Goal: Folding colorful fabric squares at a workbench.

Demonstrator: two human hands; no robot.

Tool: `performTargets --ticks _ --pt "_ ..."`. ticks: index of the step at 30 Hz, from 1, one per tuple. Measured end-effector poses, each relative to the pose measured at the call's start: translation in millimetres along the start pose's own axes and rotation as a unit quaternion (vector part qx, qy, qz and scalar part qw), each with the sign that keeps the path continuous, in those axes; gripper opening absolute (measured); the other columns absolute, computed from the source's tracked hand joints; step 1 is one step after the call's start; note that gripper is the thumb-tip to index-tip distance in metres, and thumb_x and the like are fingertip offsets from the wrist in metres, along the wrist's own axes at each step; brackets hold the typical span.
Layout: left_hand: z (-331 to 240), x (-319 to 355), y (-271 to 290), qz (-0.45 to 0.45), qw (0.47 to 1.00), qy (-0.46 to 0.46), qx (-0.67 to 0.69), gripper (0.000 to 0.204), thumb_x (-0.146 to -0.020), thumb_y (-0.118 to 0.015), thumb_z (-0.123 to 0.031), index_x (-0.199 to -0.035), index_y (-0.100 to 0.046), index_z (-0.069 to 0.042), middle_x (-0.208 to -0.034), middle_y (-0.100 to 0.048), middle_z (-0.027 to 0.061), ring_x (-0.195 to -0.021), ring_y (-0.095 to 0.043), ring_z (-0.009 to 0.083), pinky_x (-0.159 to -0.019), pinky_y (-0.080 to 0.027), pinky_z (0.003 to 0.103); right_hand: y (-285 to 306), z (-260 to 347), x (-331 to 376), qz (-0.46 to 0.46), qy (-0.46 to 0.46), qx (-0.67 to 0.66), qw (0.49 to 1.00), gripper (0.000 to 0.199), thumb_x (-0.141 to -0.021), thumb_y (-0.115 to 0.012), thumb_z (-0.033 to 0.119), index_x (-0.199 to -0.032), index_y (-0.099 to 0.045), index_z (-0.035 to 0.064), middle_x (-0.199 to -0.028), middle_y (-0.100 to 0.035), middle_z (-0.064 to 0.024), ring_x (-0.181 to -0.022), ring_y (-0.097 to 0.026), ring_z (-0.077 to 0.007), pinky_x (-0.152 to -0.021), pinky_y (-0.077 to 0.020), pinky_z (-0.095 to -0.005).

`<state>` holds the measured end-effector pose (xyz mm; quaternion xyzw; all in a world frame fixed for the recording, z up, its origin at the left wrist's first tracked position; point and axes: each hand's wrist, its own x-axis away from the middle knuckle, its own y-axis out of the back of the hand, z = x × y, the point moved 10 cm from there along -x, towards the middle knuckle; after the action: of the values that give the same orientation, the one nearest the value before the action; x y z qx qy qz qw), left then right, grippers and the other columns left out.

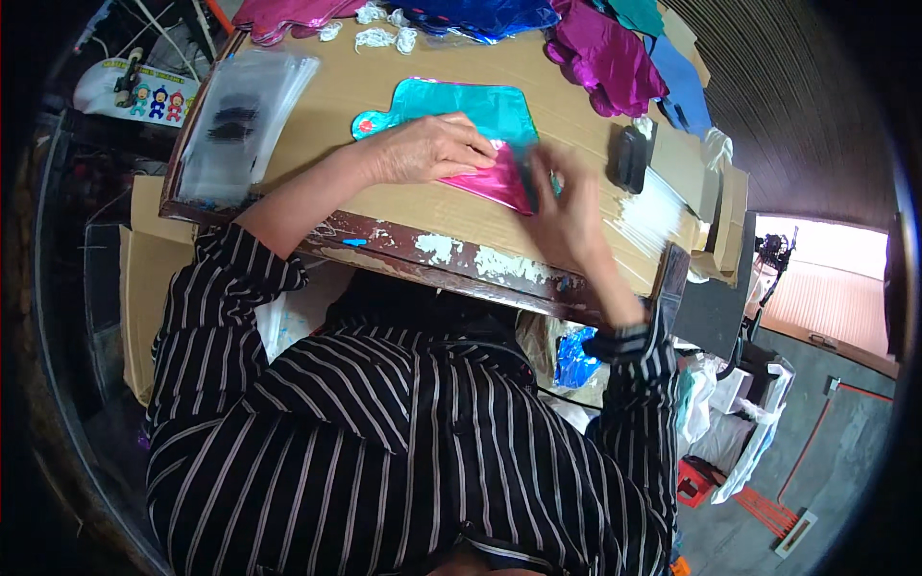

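A shiny foil piece lies flat on the cardboard-covered table, its teal part [471, 106] farther off and its pink part [490, 182] nearer me. It looks like a flat foil balloon, with a rounded tab and red spot at its left. My left hand [427, 151] rests across it, fingers closed together and pressing on the pink foil by the teal edge. Over the right edge of the foil, my right hand [567, 202] is smeared by motion. Something dark shows near its fingers, too blurred to name.
Clear plastic bags [252, 120] lie stacked at the left. Bundles of white string [375, 36] and blue foil [471, 17] sit at the back, magenta foil [610, 58] at back right. A black object [629, 158] and thin white sticks [653, 216] lie right. The table's worn edge [451, 254] faces me.
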<state>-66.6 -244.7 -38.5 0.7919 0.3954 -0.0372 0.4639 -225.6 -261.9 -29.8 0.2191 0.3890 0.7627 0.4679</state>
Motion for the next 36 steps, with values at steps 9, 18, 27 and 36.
performTargets --ticks 9,18,27,36 --pt "-8 -6 4 -0.012 0.999 -0.026 -0.018 0.025 -0.094 -0.07 -0.016 -0.115 -0.076 -0.006 -0.125 -0.072 0.0079 -0.108 -0.065 0.027 -0.096 -0.055 0.037 -11 -20 -121 -0.042 0.019 0.19 0.981 0.032 -0.095 -0.068 0.029 -0.117 -0.066 0.0055 -0.121 -0.062 -0.0221 -0.117 -0.057 -0.0415 -0.096 -0.0461 -0.052" --pt "-6 -4 2 -0.012 1.0 -0.015 -0.003 0.025 -0.093 -0.07 -0.015 -0.116 -0.076 -0.007 -0.125 -0.072 0.0074 -0.108 -0.065 0.0265 -0.096 -0.055 0.037 2 3 -123 0.048 0.031 0.095 0.994 0.033 -0.092 -0.074 0.028 -0.114 -0.068 0.0032 -0.104 -0.072 -0.0188 -0.098 -0.069 -0.0388 -0.084 -0.0541 -0.0465" --pt "-2 -5 4 -0.009 1.0 0.0 -0.007 0.026 -0.093 -0.069 -0.015 -0.117 -0.076 -0.008 -0.123 -0.072 0.0083 -0.108 -0.064 0.0269 -0.095 -0.055 0.037 4 -15 -69 -0.01 -0.028 -0.183 0.983 0.024 -0.085 -0.078 0.001 -0.109 -0.071 -0.0003 -0.102 -0.075 -0.015 -0.099 -0.072 -0.0205 -0.085 -0.0565 -0.0328" --pt "15 -1 2 0.023 0.997 0.08 -0.003 0.023 -0.091 -0.071 -0.014 -0.112 -0.077 -0.006 -0.1 -0.074 0.0139 -0.089 -0.068 0.0323 -0.082 -0.057 0.041 -5 30 -6 -0.115 0.236 -0.052 0.964 0.025 -0.079 -0.072 -0.01 -0.101 -0.072 0.002 -0.101 -0.073 -0.0138 -0.097 -0.071 -0.0313 -0.086 -0.0578 -0.0373"
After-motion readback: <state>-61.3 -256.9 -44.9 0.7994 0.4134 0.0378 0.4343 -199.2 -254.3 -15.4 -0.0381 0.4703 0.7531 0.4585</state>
